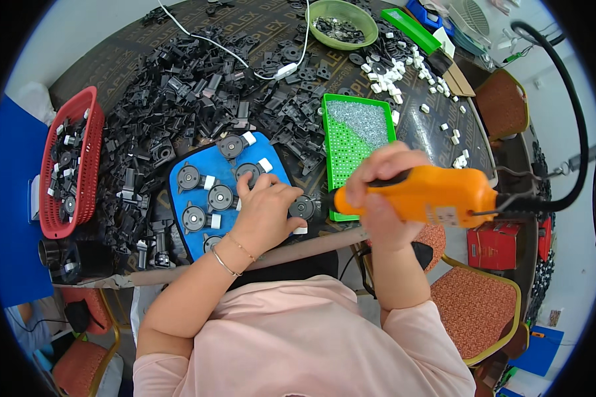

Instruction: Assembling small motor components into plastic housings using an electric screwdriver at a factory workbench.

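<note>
Screwdriver work is going on at a dark round table (444, 142). The right hand (377, 198) is wrapping its fingers tight around an orange electric screwdriver (430, 195), holding it level with its tip pointing left toward a black round part (302, 208) at the right edge of a blue tray (179, 198). A black cable (569, 99) is arching up and over from the tool's rear end. The left hand (266, 215) is lying palm down on the blue tray, fingers spread slightly and pressing on the parts there; whether it is pinching anything I cannot tell. Thin bracelets are sitting on that wrist.

Several more black round assemblies with white tabs (220, 197) are resting in rows on the blue tray. Just behind the screwdriver, a green tray (341, 145) is holding a heap of small silver screws in its far half. A large heap of black plastic parts (192, 86) is covering the table's far left side. A red basket (79, 165) with black and white pieces is standing at the left edge, and a green bowl (343, 23) with dark parts is sitting at the far side. Small white pieces (387, 73) are lying scattered to the right of the bowl.
</note>
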{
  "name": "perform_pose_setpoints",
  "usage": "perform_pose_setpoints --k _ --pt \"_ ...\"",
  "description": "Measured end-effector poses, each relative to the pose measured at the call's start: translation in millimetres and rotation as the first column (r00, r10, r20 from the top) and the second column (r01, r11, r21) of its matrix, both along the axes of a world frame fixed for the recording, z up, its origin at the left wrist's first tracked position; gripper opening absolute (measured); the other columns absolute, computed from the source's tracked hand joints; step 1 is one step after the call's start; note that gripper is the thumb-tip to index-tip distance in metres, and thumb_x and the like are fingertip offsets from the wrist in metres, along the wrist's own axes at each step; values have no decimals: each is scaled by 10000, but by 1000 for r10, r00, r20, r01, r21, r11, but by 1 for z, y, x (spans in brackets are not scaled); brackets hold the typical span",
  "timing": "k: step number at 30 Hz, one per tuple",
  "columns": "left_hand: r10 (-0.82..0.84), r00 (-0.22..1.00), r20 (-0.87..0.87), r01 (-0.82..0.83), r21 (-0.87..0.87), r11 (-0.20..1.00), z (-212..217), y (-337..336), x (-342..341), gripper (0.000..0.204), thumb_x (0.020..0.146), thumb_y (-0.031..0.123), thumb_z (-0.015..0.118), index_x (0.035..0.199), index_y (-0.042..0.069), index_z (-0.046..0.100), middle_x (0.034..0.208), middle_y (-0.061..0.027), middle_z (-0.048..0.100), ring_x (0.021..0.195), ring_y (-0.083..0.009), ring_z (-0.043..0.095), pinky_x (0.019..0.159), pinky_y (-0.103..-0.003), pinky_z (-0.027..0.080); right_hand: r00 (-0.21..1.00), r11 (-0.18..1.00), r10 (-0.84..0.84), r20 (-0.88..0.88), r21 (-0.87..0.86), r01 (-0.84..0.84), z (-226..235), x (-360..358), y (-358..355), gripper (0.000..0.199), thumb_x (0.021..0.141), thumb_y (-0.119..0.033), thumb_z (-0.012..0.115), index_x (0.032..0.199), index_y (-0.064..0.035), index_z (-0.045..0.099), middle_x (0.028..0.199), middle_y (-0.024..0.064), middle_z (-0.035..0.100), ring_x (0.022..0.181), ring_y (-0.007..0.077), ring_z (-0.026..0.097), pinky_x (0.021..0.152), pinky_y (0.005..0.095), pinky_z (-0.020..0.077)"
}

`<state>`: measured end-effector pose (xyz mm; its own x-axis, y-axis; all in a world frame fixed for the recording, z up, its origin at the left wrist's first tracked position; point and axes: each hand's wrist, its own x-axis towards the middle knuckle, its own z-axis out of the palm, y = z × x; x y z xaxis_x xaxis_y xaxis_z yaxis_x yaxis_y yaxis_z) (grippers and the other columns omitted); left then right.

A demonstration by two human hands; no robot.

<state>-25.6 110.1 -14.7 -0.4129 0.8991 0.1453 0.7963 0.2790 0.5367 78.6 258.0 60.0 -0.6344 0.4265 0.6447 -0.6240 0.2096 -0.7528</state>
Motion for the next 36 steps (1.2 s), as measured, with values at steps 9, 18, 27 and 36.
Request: perform_pose_setpoints --k 9,18,27,36 --pt "13 1000 -7 -13 -20 1000 1 2 1 425 614 295 824 987 141 691 922 7 664 1063 -204 521 1015 -564 225 990 997 65 126 30 -69 -15 -26 -17 310 736 90 637 965 -27 464 933 113 489 686 162 554 601 269 477" --pt "26 999 -36 -25 28 999 -4 3 0 370 626 285 817 941 137 690 902 9 659 1046 -201 522 1011 -562 226 977 979 97 192 160 -128 -17 -30 -15 304 745 62 664 961 -28 470 931 107 489 699 154 553 607 275 484" --pt "19 999 -45 -17 45 999 0 -7 2 531 589 333 838 1044 120 666 1034 1 639 1073 -210 510 1022 -543 208 998 994 54 -40 -94 -57 9 -6 19 287 784 -24 659 1002 -16 473 933 116 486 667 181 551 598 291 487" --pt "282 919 -274 -296 -9 955 10 -20 -46 464 609 310 836 980 88 668 1023 -49 554 1073 -252 470 1011 -537 228 967 959 -246 59 -130 252 -21 22 53 287 775 47 604 1019 -13 467 949 120 482 674 173 538 631 292 484"
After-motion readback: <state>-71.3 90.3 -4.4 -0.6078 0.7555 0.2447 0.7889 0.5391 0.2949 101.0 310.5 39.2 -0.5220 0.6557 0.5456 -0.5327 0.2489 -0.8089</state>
